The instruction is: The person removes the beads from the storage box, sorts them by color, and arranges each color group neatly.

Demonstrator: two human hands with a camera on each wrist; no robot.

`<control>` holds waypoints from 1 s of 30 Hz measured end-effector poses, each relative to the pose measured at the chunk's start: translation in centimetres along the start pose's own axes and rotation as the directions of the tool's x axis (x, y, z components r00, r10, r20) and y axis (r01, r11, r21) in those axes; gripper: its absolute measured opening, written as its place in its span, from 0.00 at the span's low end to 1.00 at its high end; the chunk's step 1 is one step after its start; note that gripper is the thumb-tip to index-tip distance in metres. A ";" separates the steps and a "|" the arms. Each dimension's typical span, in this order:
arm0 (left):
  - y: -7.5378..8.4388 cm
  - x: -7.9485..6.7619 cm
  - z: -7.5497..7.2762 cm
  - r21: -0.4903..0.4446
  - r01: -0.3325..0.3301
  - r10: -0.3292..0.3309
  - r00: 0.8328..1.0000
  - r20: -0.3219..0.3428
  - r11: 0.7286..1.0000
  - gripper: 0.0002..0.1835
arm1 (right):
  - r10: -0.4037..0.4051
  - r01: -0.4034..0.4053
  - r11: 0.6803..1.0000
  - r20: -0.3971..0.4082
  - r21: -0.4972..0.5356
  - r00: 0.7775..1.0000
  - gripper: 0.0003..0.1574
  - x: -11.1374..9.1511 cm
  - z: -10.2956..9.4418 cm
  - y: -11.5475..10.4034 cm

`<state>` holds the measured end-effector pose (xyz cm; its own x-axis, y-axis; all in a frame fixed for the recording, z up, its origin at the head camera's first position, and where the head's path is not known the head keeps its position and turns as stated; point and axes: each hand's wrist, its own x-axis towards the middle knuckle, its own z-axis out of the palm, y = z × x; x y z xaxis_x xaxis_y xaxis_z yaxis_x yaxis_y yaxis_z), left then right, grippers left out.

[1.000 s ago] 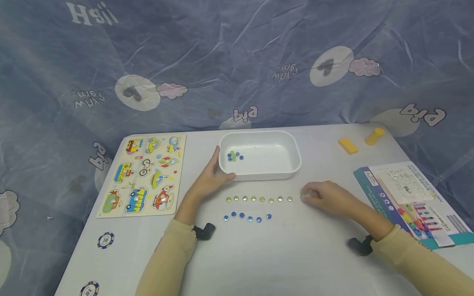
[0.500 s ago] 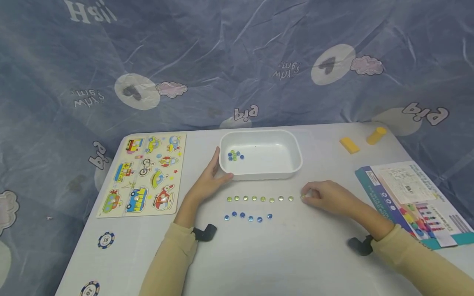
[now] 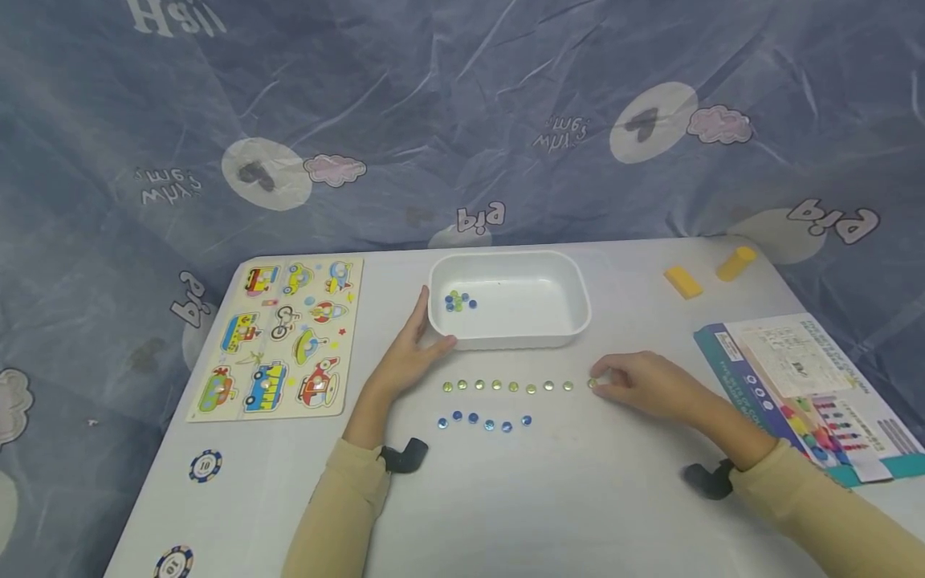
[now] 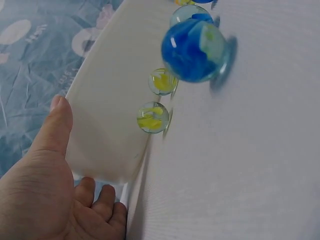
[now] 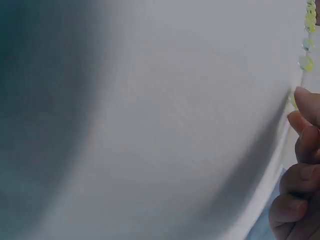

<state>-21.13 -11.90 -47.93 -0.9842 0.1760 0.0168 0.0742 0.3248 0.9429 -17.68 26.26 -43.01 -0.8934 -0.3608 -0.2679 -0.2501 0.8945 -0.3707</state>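
Marble rows [image 3: 496, 385]: virtually unmoved
Right grip [image 3: 646, 386]: I see yellow marble [image 3: 592, 384] pinched, right of centre
Left grip [image 3: 406, 363]: spread against white tray [image 3: 516, 343]

Passing room lay along the near side of the white tabletop [image 3: 564, 498], below the row of blue glass marbles [image 3: 473, 418]. Those and the longer row of yellow-green glass marbles [image 3: 514, 387] blocked a low sweep toward the white plastic tray [image 3: 506, 343]. The left hand [image 3: 405, 361] obstructed its left end; a gap separated its right end from the yellow block [image 3: 683, 282].
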 end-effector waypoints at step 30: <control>-0.1 0.0 -0.3 0.005 -0.008 0.008 1.000 0.007 1.000 0.50 | -0.341 0.339 0.940 0.212 0.046 0.916 0.16 15.3 -2.5 -13.6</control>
<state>-21.14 -12.23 -47.89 -0.9825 0.1850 0.0221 0.0828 0.3279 0.9411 -28.88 9.26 -39.88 -0.6541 -0.6912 -0.3074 -0.5207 0.7061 -0.4798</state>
